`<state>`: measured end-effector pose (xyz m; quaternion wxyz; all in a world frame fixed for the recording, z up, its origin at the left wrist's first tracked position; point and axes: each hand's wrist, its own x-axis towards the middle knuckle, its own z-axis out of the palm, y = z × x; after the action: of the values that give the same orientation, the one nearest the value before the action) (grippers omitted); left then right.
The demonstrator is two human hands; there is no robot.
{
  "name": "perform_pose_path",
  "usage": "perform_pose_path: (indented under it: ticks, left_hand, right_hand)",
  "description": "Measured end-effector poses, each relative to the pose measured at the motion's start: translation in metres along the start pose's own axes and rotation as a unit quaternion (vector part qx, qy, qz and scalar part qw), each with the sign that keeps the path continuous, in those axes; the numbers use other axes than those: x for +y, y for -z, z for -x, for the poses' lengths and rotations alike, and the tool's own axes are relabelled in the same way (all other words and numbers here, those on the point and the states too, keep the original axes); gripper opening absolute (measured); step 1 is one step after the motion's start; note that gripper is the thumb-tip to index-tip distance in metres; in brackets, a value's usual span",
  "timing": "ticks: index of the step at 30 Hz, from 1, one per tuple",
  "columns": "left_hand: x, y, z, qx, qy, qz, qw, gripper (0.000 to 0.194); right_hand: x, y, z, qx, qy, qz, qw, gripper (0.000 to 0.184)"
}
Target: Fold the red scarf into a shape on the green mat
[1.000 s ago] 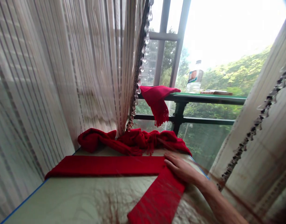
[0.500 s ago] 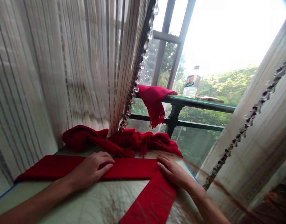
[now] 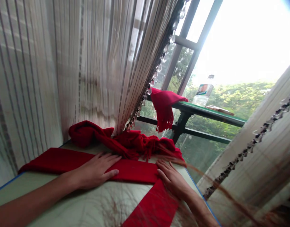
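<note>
A long red scarf [image 3: 133,170] lies flat across the pale table [image 3: 93,205], bent at the right so one end runs toward me. My left hand [image 3: 95,170] rests flat on the scarf's middle, fingers stretched out. My right hand [image 3: 170,178] lies flat on the bend of the scarf, fingers spread. Behind them a bunched red scarf [image 3: 126,143] sits in a heap at the table's far edge. Another red scarf [image 3: 164,105] with a fringe hangs over the green railing [image 3: 213,114].
Striped sheer curtains [image 3: 64,69] with bead trim hang close on the left, and another curtain [image 3: 265,151] on the right. A plastic water bottle [image 3: 203,91] and a flat brown object [image 3: 219,109] stand on the railing. The table's blue-edged right corner lies beside my right wrist.
My left hand came in from the left and settled flat on the scarf. My right hand stayed on the bend. The view tilted and shifted left.
</note>
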<state>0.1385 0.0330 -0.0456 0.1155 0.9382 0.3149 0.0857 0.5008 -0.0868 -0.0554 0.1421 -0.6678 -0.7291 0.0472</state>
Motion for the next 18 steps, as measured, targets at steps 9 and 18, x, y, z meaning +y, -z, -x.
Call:
perform_pose_path:
  ticks: [9, 18]
  left_hand:
    - [0.007, 0.005, 0.003, -0.020, -0.003, 0.002, 1.000, 0.064]
    - [-0.011, 0.025, 0.002, 0.111, 0.010, 0.059, 0.992, 0.045]
  right_hand:
    - [0.003, -0.002, 0.000, 0.013, -0.001, -0.016, 1.000, 0.058]
    - [0.013, 0.000, 0.003, 0.035, 0.021, -0.050, 0.998, 0.056]
